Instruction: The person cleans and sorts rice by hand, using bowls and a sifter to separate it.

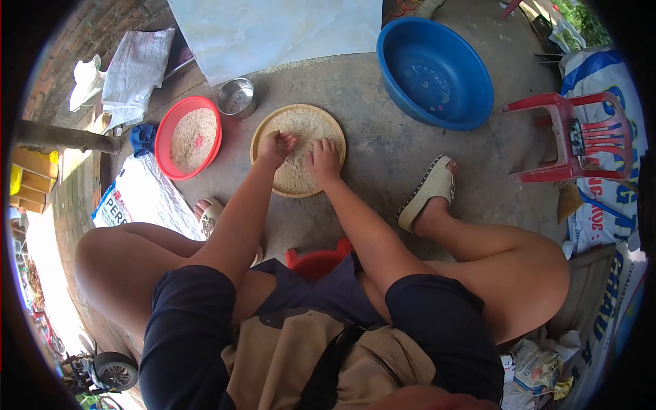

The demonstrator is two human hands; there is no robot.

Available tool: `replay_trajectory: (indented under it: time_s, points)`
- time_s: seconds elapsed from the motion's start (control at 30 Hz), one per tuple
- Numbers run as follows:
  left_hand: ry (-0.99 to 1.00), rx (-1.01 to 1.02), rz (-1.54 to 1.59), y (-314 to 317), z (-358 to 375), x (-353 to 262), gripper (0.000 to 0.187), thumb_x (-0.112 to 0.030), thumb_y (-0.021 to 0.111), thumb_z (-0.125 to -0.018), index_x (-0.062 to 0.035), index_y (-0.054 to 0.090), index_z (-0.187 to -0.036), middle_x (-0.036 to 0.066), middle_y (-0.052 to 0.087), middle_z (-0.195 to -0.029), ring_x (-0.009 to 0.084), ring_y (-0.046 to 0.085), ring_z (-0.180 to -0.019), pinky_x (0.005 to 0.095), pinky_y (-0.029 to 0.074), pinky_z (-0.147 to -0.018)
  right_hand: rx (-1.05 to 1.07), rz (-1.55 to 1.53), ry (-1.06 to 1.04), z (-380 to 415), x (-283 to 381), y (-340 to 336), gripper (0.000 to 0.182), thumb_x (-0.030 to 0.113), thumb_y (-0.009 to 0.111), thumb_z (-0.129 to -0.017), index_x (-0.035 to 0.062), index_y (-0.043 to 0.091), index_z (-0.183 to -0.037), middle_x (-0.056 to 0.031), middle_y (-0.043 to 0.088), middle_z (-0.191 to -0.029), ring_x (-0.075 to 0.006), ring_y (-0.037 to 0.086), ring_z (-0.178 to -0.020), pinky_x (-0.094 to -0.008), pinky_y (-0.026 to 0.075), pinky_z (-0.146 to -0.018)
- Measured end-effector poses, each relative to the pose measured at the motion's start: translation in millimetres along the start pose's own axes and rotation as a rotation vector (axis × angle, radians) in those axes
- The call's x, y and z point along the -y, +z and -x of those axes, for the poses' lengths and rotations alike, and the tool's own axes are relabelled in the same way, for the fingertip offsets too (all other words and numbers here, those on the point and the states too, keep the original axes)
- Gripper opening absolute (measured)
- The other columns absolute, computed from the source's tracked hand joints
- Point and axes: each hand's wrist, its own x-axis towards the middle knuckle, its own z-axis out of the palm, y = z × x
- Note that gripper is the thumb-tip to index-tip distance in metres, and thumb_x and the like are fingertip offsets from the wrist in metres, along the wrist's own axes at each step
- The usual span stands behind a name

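A round woven bamboo tray (294,188) lies on the floor between my feet, with pale rice grains (301,123) spread over it. My left hand (277,148) is above the tray's left side, palm turned up and fingers curled in. What it holds, if anything, is too small to make out. On the right side of the tray, my right hand (324,160) reaches down, fingers apart and tips touching the grains.
Left of the tray stand a red basin (164,154) of grains and a metal bowl (237,98). A large blue basin (434,72) is at the upper right, a red plastic chair (567,137) farther right. A pale sheet (280,31) lies ahead; printed sacks (147,191) lie at both sides.
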Motion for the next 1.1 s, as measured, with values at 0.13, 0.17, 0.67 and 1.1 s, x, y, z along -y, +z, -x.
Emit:
replay_trajectory:
  time_s: [0.13,0.17,0.67,1.1]
  points:
    - [0.026,-0.025,0.026,-5.5,2.0,-3.9,0.033,-0.024,0.035,-0.095,0.0024,0.055,-0.095,0.012,0.058,-0.086,0.0249,0.059,-0.082,0.0334,0.053,-0.074,0.020,0.050,-0.077,12.9,-21.5,4.7,0.018,0.014,0.059,-0.079,0.0055,0.054,-0.094,-0.0132,0.051,-0.100,-0.0318,0.048,-0.098,-0.0421,0.041,-0.084]
    - [0.039,-0.039,0.025,-6.2,2.6,-4.4,0.033,-0.024,0.035,-0.096,0.0025,0.055,-0.095,0.012,0.058,-0.086,0.0251,0.059,-0.082,0.0335,0.053,-0.075,0.064,0.052,-0.069,10.6,-24.4,9.7,0.016,0.013,0.058,-0.079,0.0056,0.055,-0.092,-0.0125,0.052,-0.098,-0.0313,0.049,-0.097,-0.0414,0.042,-0.084]
    - [-0.041,0.167,-0.077,-7.6,-25.8,13.5,0.031,-0.024,0.037,-0.094,0.0013,0.055,-0.096,0.014,0.060,-0.090,0.0273,0.059,-0.087,0.0396,0.049,-0.080,-0.095,-0.268,-0.046,-27.1,30.5,16.8,0.007,0.008,0.056,-0.081,0.0044,0.058,-0.087,-0.0130,0.056,-0.090,-0.0324,0.053,-0.088,-0.0414,0.044,-0.077]
    - [-0.056,0.107,-0.309,27.6,-18.4,-2.8,0.030,-0.021,0.039,-0.093,0.0041,0.055,-0.090,0.018,0.060,-0.088,0.0278,0.059,-0.083,0.0393,0.051,-0.076,-0.243,-0.459,0.406,-29.8,-7.9,33.3,0.023,0.021,0.048,-0.091,0.0010,0.056,-0.097,-0.0143,0.059,-0.089,-0.0239,0.058,-0.086,-0.0360,0.046,-0.077]
